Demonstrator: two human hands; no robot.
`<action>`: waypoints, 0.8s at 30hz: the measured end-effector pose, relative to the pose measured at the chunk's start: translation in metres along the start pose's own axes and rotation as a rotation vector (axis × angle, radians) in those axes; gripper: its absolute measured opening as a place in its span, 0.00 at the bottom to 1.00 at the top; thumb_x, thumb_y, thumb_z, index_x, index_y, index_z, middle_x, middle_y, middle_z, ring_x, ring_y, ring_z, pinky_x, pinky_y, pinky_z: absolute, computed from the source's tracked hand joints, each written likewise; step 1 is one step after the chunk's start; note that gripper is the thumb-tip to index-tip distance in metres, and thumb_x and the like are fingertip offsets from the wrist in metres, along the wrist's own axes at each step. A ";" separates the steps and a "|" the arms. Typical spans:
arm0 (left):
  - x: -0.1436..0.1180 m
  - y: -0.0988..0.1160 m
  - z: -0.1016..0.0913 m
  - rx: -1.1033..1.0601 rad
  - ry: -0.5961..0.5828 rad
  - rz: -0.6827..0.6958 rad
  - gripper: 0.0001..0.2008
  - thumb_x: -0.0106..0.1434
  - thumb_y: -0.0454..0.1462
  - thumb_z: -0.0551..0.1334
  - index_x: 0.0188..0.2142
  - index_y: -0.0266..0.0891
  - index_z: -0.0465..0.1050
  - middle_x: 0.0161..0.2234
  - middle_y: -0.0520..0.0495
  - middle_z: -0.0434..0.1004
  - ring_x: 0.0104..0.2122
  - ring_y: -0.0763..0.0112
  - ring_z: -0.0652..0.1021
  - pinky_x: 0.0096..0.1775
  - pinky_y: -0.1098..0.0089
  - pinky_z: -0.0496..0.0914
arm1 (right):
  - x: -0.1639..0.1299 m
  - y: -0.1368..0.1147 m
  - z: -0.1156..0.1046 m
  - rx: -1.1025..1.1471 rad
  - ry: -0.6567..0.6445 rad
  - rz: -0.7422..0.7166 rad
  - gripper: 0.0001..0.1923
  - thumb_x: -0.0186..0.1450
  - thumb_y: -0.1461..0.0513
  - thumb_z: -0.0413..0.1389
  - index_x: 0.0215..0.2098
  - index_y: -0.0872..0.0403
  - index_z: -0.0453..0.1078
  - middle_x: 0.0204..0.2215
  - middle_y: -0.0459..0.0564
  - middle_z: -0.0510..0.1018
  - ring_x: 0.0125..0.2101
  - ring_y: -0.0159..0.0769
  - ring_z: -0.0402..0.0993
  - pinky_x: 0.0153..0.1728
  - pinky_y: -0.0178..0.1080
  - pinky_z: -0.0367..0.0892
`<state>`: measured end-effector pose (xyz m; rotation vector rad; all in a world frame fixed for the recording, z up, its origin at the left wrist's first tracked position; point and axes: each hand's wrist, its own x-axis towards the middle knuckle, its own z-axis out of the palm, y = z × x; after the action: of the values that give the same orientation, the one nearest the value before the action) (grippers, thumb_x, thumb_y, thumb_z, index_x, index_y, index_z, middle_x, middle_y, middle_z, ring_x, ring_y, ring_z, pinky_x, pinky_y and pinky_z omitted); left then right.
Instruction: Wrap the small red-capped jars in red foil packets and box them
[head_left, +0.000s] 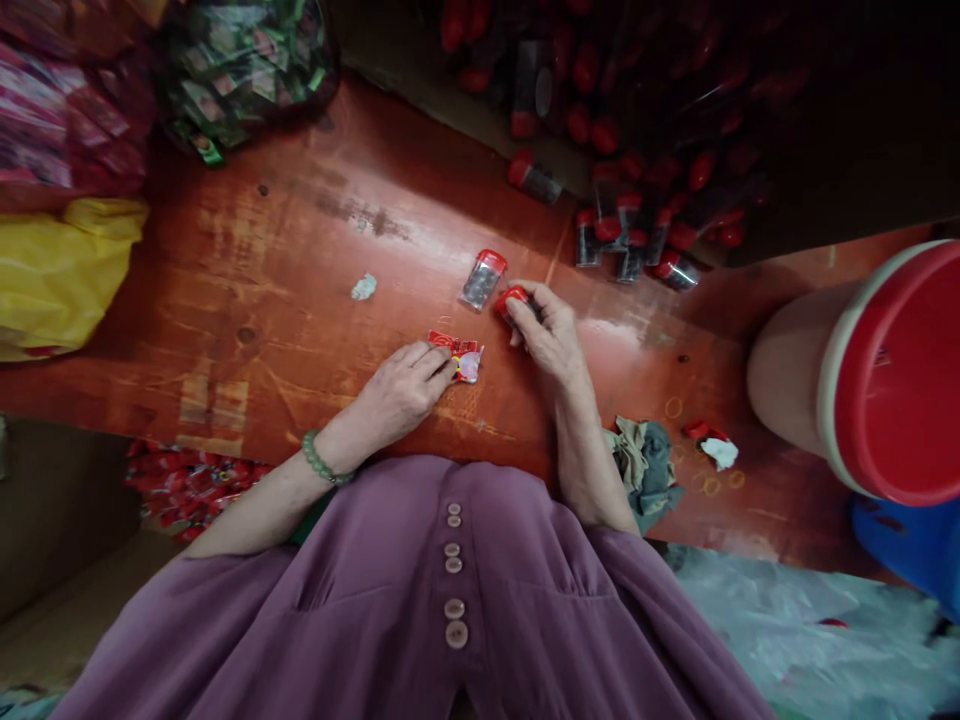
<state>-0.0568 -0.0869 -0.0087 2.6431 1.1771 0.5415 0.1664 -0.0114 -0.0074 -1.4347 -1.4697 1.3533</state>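
My right hand is closed around a small clear container with a red cap, its thumb and fingers gripping near the cap; the lower part is hidden by the hand. Just to the left, a like red-capped container with dark contents lies on the orange-red tabletop. My left hand, with a green bead bracelet at the wrist, has its fingertips closed on a small red packet with a pink and yellow print. The fingers cover part of that packet.
More red-capped containers spill from a dark box at the upper right. A tub with a red lid stands at the right, near a crumpled cloth and rubber bands. Bags of packets and a yellow bag lie left.
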 end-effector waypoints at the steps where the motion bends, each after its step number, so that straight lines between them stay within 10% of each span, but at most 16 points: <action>1: 0.001 -0.001 -0.001 -0.010 0.003 0.008 0.11 0.69 0.32 0.56 0.46 0.32 0.74 0.43 0.36 0.77 0.41 0.60 0.74 0.45 0.60 0.73 | 0.002 0.001 0.000 0.012 0.015 0.003 0.20 0.65 0.46 0.57 0.47 0.51 0.71 0.26 0.39 0.73 0.18 0.21 0.63 0.21 0.29 0.62; 12: 0.009 -0.004 0.002 0.002 0.276 0.039 0.08 0.66 0.28 0.58 0.37 0.34 0.76 0.38 0.41 0.81 0.35 0.65 0.76 0.38 0.65 0.73 | -0.042 -0.005 0.006 0.208 0.012 0.088 0.22 0.59 0.52 0.65 0.50 0.48 0.71 0.29 0.40 0.76 0.23 0.25 0.70 0.28 0.32 0.71; 24: 0.022 0.004 -0.009 -0.151 0.009 -0.119 0.13 0.71 0.37 0.54 0.41 0.34 0.77 0.37 0.41 0.80 0.35 0.65 0.76 0.39 0.65 0.73 | -0.056 0.001 0.007 0.388 0.145 0.069 0.20 0.57 0.53 0.67 0.46 0.48 0.74 0.23 0.38 0.77 0.19 0.25 0.72 0.19 0.29 0.67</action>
<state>-0.0441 -0.0733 0.0059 2.4296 1.2357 0.5965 0.1693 -0.0675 0.0010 -1.3061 -1.0061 1.4491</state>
